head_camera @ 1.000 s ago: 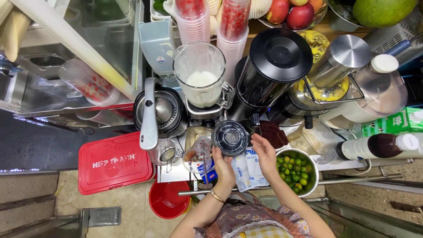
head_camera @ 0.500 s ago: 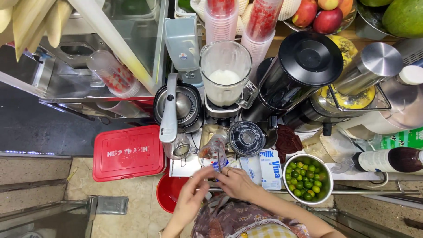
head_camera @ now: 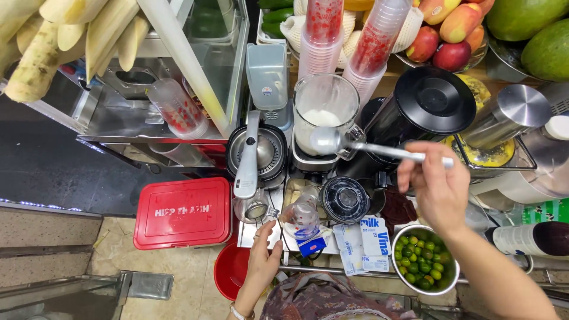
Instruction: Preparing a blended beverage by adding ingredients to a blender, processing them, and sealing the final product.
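- Our right hand (head_camera: 435, 186) pinches a long metal spoon (head_camera: 361, 145), its bowl held over the blender jug (head_camera: 323, 112).
- Our left hand (head_camera: 264, 261) rests half-curled on the counter edge, just beside a small clear cup (head_camera: 301, 216).

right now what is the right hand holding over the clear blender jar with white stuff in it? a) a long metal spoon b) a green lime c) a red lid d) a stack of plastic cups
a: the right hand grips a long metal spoon by its handle, its bowl beside the clear blender jar.
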